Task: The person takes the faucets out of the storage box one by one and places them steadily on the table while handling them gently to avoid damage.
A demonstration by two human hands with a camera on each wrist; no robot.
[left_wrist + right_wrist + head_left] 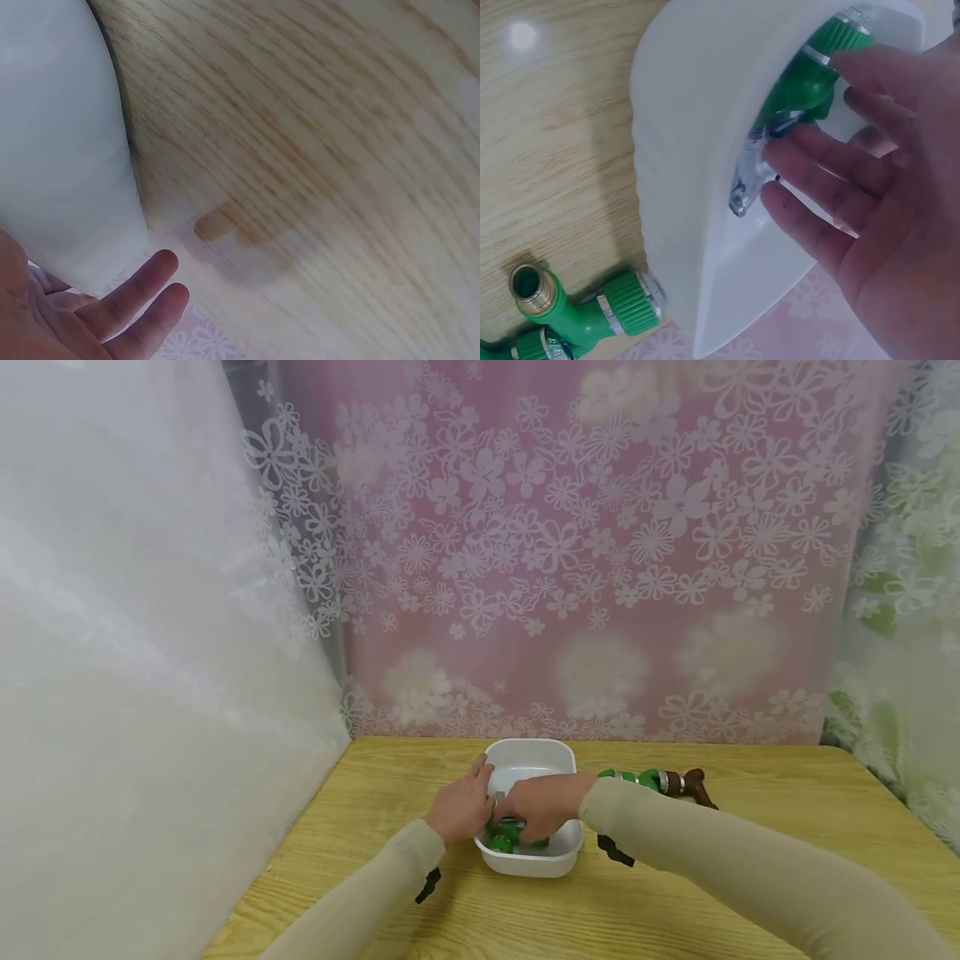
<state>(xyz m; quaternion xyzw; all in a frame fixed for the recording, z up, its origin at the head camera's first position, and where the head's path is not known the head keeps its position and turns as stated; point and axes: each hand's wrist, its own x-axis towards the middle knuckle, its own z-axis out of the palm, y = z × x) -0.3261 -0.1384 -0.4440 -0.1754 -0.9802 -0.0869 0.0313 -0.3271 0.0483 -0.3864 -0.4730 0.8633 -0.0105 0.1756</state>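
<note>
A white plastic tub (530, 865) stands on the wooden table. My left hand (462, 804) rests at its left rim; two of its fingers (139, 300) stretch out beside the outer wall in the left wrist view. Inside the tub lies a green pipe fitting (799, 94) with a ribbed collar and a shiny metal piece. My right hand (542, 806) reaches into the tub and holds this fitting with bent fingers, their tips at the metal piece. The hand partly hides the fitting in the head view.
Right of the tub lies another green fitting (577, 315) with a threaded brass end. Beyond the right sleeve, a brown part (686, 782) adjoins green pieces. A pink flowered curtain (585, 568) hangs behind the table, and a white sheet (150, 677) on the left.
</note>
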